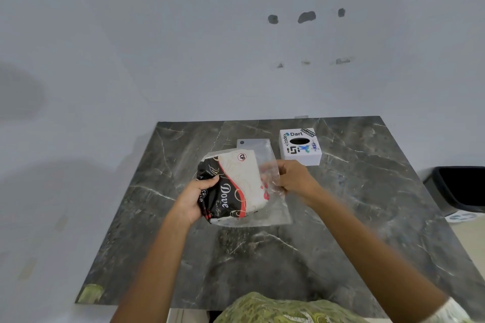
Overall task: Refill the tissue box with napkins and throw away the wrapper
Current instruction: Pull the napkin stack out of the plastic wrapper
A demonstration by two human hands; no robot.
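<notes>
A napkin pack (236,186) in a black, red and cream "Dove" wrapper is held just above the dark marble table (367,204). My left hand (195,198) grips the pack's black left end. My right hand (295,177) pinches the clear plastic at the pack's right end. The white tissue box (300,147), covered in stickers, stands upright behind my right hand with its dark oval slot facing up. A flat clear lid or sheet (253,144) lies behind the pack, left of the box.
A black waste bin (458,189) stands on the floor off the table's right edge. A grey wall rises right behind the table. Green patterned clothing (283,309) shows at the bottom, at the table's near edge.
</notes>
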